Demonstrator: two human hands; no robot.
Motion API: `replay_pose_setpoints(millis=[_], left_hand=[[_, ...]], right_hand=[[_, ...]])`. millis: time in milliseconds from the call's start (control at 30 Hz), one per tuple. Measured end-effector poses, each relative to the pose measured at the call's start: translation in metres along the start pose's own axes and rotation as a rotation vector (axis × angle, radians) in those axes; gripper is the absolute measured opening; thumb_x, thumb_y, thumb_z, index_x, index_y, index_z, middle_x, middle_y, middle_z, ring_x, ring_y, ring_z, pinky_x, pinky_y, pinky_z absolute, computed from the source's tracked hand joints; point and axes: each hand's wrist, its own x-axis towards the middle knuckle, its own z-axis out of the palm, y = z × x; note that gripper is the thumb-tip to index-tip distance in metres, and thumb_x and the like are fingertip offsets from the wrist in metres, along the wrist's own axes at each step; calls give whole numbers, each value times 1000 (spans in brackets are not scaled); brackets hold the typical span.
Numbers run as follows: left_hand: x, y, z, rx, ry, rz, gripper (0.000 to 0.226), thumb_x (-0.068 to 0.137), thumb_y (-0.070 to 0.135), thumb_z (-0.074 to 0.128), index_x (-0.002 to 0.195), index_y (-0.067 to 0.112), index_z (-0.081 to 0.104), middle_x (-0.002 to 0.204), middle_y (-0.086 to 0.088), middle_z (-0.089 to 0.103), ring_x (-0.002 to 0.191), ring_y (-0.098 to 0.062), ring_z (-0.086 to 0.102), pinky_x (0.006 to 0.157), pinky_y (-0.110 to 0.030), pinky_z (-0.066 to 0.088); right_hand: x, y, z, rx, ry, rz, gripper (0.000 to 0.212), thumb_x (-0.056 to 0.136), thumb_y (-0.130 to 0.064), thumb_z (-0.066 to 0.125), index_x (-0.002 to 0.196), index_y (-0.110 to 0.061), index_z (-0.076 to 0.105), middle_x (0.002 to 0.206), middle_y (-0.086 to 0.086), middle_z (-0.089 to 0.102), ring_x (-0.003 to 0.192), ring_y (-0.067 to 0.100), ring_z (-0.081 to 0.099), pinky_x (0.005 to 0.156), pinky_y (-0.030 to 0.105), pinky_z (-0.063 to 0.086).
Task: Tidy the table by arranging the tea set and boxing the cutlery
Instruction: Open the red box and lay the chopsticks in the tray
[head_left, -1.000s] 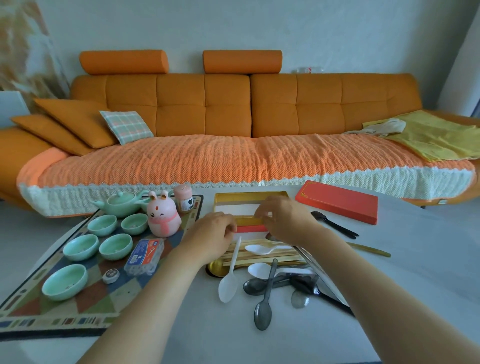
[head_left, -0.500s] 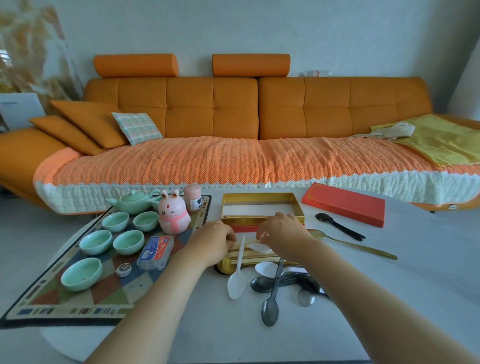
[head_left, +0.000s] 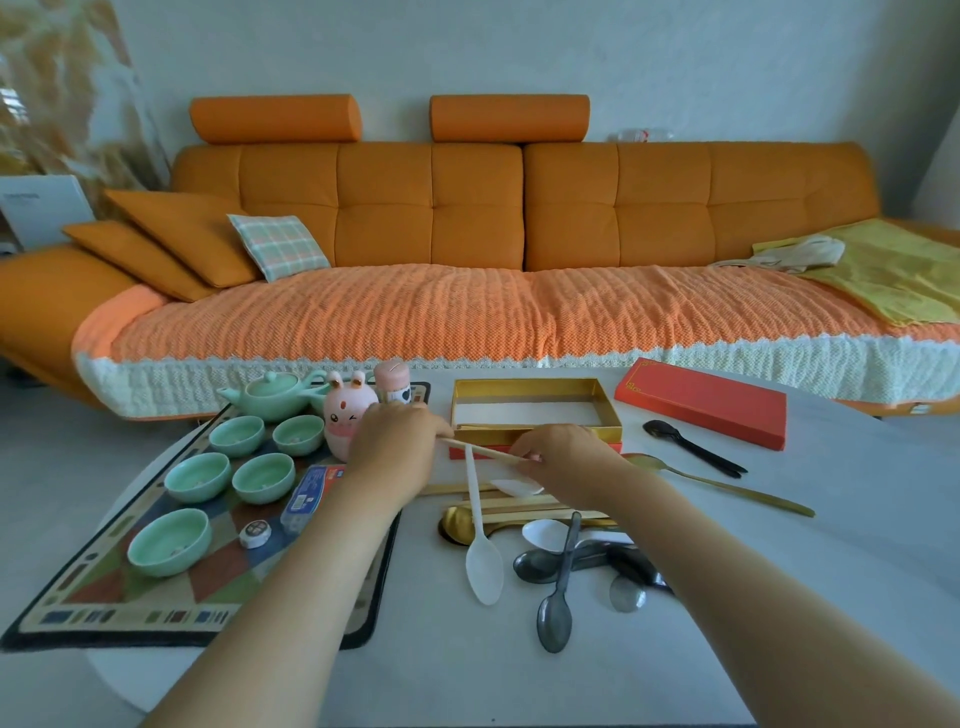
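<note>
My left hand (head_left: 397, 447) and my right hand (head_left: 563, 460) together hold a thin wooden chopstick (head_left: 485, 451) by its ends, just in front of the open gold box (head_left: 535, 387). Another chopstick lies along the box's near inside edge. Below the hands lie gold chopsticks (head_left: 524, 503), a gold spoon (head_left: 457, 522), a white plastic spoon (head_left: 480, 545) and several dark spoons (head_left: 558, 587). A long gold spoon (head_left: 727, 486) and a black spork (head_left: 693, 452) lie to the right. The green teapot (head_left: 270, 397) and several green cups (head_left: 205, 475) stand on the patterned mat (head_left: 119, 608) at left.
The red box lid (head_left: 701, 402) lies at the back right of the table. A pink rabbit figure (head_left: 345, 421), a pink jar (head_left: 392, 382), a blue card pack (head_left: 306, 496) and a small white token (head_left: 255, 532) sit on the mat. An orange sofa (head_left: 467, 223) stands behind the table.
Both hands have lifted a chopstick off the cutlery pile and moved it up towards the gold box. The camera has tilted up and back.
</note>
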Motion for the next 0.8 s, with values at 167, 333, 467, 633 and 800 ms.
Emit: replay_pose_setpoints(millis=[167,333,467,633,800], left_hand=[[1,0,-14,68,178,12,32,84,2,65,91,31,76,84,4,66,88,-26,58,73,-37,38],[8,5,-10,-55,273,-6,37,82,-5,63,105,22,74,93,0,69,94,-28,61,72,-39,46],[10,22,8,-185,75,23,47,94,6,53,139,19,50,132,-2,54,123,-26,46,92,-42,47],[14,38,29,-39,-133,100,54,101,38,43,151,24,31,153,4,33,138,-21,32,109,-41,31],[21,37,34,78,-220,68,52,101,50,33,147,27,38,152,6,39,141,-18,25,113,-43,20]], right_hand=[[2,-2,-6,216,38,44,21,100,-25,50,112,-25,67,96,1,68,64,11,54,56,27,45],[5,8,-21,302,383,37,32,98,-7,47,114,-25,68,95,-3,71,70,12,63,60,27,51],[7,37,-27,178,543,157,27,96,-7,50,107,-19,71,99,3,71,78,21,60,69,33,48],[2,57,-16,225,405,260,29,99,-9,45,112,-19,69,110,4,71,98,25,63,87,39,51],[1,54,-14,176,235,170,35,98,-11,40,109,-27,69,99,-6,65,88,19,58,92,41,45]])
